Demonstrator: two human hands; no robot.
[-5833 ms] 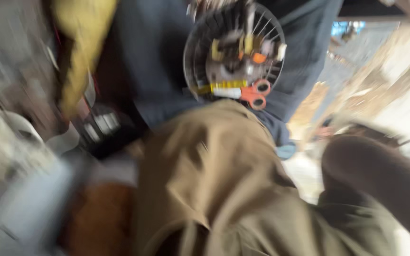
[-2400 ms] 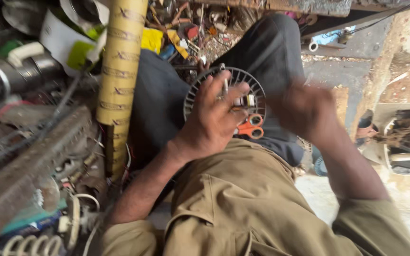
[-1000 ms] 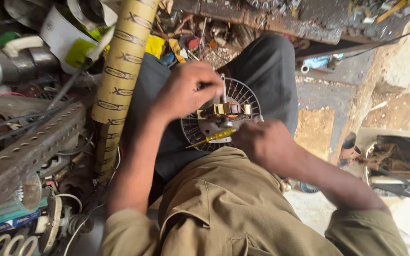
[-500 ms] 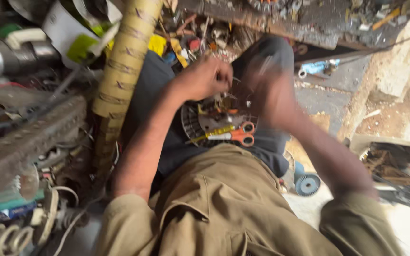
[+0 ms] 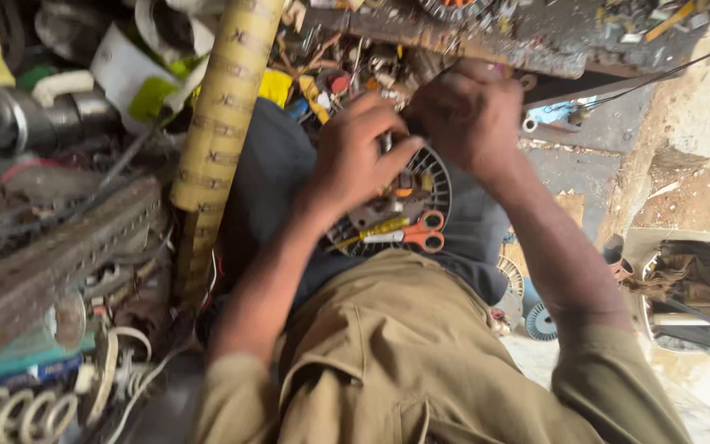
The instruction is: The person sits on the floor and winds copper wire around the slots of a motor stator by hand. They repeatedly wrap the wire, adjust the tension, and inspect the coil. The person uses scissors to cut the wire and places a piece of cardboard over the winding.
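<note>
Fingers of your left hand [image 5: 355, 156] curl over the round grey slotted metal disc [image 5: 404, 205] on your lap, where orange-handled scissors [image 5: 408, 234] lie blades pointing left. Your right hand [image 5: 470, 115] pinches something hidden at the disc's far rim.

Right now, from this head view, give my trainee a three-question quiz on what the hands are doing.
1. True or false: the orange-handled scissors lie on the round slotted metal disc resting on the person's lap.
2. Which hand is nearer the yellow patterned post? A) left hand B) right hand
3. Fill in: both hands meet at the disc's ____ edge, the one away from the person.

Key: 1 true; 2 A; 3 far
</note>
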